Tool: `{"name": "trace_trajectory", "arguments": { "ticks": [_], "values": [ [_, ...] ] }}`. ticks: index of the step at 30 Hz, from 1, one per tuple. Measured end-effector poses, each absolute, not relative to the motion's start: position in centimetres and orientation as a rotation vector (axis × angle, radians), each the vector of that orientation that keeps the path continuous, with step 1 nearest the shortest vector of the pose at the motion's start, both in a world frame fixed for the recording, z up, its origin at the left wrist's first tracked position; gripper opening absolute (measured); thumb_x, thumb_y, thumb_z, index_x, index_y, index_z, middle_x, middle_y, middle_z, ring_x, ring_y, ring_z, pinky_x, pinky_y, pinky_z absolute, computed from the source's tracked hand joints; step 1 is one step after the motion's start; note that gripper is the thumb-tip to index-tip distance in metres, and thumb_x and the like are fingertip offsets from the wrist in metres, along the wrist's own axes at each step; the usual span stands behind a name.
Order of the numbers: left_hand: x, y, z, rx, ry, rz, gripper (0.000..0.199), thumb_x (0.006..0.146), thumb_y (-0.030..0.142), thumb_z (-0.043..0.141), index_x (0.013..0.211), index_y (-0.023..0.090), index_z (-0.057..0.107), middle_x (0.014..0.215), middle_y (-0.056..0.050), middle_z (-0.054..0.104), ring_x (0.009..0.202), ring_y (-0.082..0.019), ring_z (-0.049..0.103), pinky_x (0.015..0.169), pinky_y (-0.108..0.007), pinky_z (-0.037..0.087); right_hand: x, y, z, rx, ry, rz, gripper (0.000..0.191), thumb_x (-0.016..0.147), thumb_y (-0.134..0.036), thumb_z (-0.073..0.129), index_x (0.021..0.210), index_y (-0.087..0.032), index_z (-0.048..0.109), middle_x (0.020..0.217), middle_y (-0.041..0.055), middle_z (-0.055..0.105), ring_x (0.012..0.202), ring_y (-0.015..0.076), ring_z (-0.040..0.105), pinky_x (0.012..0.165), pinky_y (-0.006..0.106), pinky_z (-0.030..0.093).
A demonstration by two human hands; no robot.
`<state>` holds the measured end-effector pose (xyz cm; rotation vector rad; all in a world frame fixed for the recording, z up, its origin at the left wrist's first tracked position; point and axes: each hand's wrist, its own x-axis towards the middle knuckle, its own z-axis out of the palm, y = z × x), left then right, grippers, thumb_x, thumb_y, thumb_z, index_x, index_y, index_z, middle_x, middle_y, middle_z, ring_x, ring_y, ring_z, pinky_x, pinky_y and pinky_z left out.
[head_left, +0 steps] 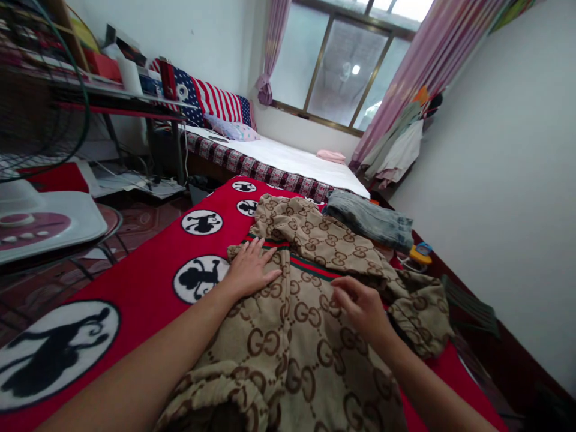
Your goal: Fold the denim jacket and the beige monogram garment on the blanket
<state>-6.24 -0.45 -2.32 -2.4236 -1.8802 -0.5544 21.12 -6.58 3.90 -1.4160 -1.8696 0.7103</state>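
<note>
A tan garment (297, 336) with a brown interlocking-letter print and a green-red stripe lies spread on a red blanket (148, 282) printed with black monkey circles. My left hand (249, 267) rests flat on the garment's left edge, fingers spread. Over the middle of the cloth hovers my right hand (360, 306), fingers loosely curled and touching the fabric; whether it pinches any cloth is unclear. The upper part of the garment is folded over near the stripe.
Folded blue jeans (371, 219) lie beyond the garment, with a small yellow-blue object (420, 252) beside them. A second bed (288, 159) with pillows stands by the window. A fan base (40, 225) and cluttered shelf (90, 84) are at left. White wall at right.
</note>
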Motion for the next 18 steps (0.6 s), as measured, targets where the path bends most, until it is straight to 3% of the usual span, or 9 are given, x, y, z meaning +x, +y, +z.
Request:
{"name": "trace_trajectory", "arguments": {
  "ticks": [2,5,10,15,18],
  "values": [
    [-6.3,-0.4,-2.5,-2.425,-1.857,-0.57,0.07,0.087,0.064,0.044,0.143,0.023,0.046,0.154,-0.016,0.033,0.144,-0.033,0.025,0.117,-0.049,0.015,23.6,-4.4,4.2,-1.66,-1.422,1.034,0.024,0.09,-0.037,0.053,0.093,-0.014,0.06,0.072,0.0082,0.069,0.057,0.0159,0.065,0.052,0.024,0.053],
    [-6.3,-0.4,-2.7,-2.432,-1.814,-0.629,0.067,0.086,0.062,0.048,0.14,0.024,0.05,0.152,-0.015,0.037,0.142,-0.034,0.027,0.116,-0.05,0.017,25.6,-2.4,4.0,-1.608,-0.844,1.35,0.024,0.096,-0.038,0.046,0.1,-0.015,0.053,0.076,0.0115,0.071,0.063,0.019,0.07,0.053,0.028,0.057],
    [-6.4,-0.6,-2.5,-2.434,-1.757,-0.781,0.055,0.081,0.057,0.057,0.126,0.025,0.061,0.138,-0.013,0.051,0.133,-0.034,0.04,0.114,-0.052,0.023,25.4,0.0,3.5,-1.226,-0.516,1.221,0.007,0.093,-0.02,0.051,0.097,-0.02,0.056,0.08,0.0032,0.07,0.065,0.0175,0.071,0.058,0.033,0.061],
    [-6.8,-0.7,-1.3,-2.361,-1.806,-1.009,0.023,0.079,0.043,0.062,0.085,0.022,0.068,0.106,-0.007,0.062,0.103,-0.026,0.056,0.097,-0.043,0.042,25.7,3.5,6.1,-0.954,-0.17,1.01,0.023,0.092,-0.015,0.037,0.095,-0.021,0.06,0.081,-0.0016,0.069,0.063,0.0109,0.066,0.064,0.029,0.06],
    [-7.3,-0.2,-1.0,-2.22,-1.972,-1.11,0.029,0.083,0.039,0.056,0.062,0.019,0.06,0.094,-0.007,0.062,0.093,-0.024,0.058,0.087,-0.039,0.045,27.1,4.8,7.2,-0.677,-0.228,0.896,0.031,0.086,-0.02,0.034,0.099,-0.021,0.063,0.095,0.0003,0.071,0.079,0.0138,0.068,0.077,0.035,0.061]
  ]
}}
